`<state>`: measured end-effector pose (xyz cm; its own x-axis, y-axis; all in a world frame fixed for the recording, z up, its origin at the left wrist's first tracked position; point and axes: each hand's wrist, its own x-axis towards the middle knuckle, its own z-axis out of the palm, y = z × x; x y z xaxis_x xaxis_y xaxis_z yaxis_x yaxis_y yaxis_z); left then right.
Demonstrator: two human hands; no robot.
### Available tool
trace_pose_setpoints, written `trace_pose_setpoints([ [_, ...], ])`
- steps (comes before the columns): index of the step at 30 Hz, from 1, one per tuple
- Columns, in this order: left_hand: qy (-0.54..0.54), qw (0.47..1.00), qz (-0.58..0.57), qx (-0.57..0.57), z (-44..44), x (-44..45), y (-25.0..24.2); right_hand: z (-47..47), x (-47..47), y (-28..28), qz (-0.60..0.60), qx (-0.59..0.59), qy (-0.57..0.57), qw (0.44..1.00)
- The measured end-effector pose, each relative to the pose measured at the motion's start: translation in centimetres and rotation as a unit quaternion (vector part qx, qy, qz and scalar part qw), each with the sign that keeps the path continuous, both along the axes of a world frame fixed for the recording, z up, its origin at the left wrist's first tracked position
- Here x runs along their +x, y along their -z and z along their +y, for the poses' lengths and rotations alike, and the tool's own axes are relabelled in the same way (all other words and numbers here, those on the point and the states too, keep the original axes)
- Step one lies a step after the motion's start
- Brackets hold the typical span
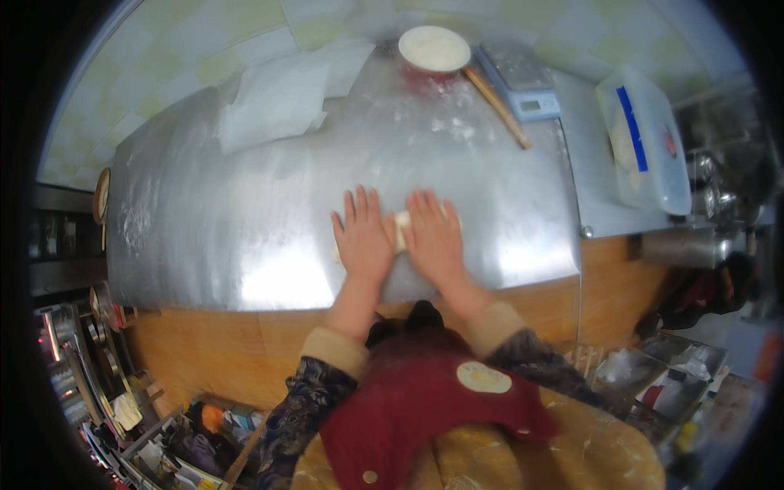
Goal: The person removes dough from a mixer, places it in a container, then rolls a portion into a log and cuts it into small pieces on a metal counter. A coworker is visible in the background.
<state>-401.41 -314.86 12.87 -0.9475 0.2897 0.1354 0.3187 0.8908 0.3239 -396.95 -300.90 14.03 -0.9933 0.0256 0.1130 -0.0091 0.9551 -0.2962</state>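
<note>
A pale roll of dough [401, 231] lies on the metal worktop [257, 196] near its front edge. Both my palms press down on it, side by side. My left hand [366, 242] covers the left part, its fingers spread and pointing away from me. My right hand [433, 236] covers the right part, fingers only slightly apart. Between the hands the dough shows, and a bit of it peeks out past each outer side. Most of its length is hidden under my palms.
At the back stands a bowl of white flour [435, 49], with a wooden rolling pin [497, 109] beside it. A digital scale [533, 101] is to their right. Farther right sits a translucent plastic bin [652, 147]. White sheets [275, 101] lie back left. Loose flour [453, 125] dusts the metal.
</note>
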Motion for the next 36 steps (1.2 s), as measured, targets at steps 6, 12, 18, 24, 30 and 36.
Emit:
trace_pose_setpoints([
  [6,0.027,0.988,0.146,-0.042,2.4,-12.3,-1.3,5.3,-13.6,0.2,0.127,0.059,0.033,0.990],
  [12,0.148,0.984,0.014,0.093,1.1,1.6,-4.3,4.1,2.6,-0.3,0.047,-0.088,-0.035,0.994],
  [18,0.123,0.986,-0.052,-0.099,5.4,0.7,-1.4,0.2,-1.1,-0.6,0.059,-0.190,0.005,0.980],
  [24,0.075,0.995,0.007,-0.072,7.6,-11.5,-1.3,2.9,-13.8,1.5,0.146,-0.182,0.085,0.969],
  [30,0.135,0.990,-0.037,-0.010,1.8,2.6,-2.2,3.8,4.0,-0.8,-0.002,-0.090,-0.020,0.996],
  [36,0.036,0.998,-0.003,-0.045,0.6,-1.9,-1.2,6.3,-1.1,-0.7,-0.049,0.002,0.027,0.998],
])
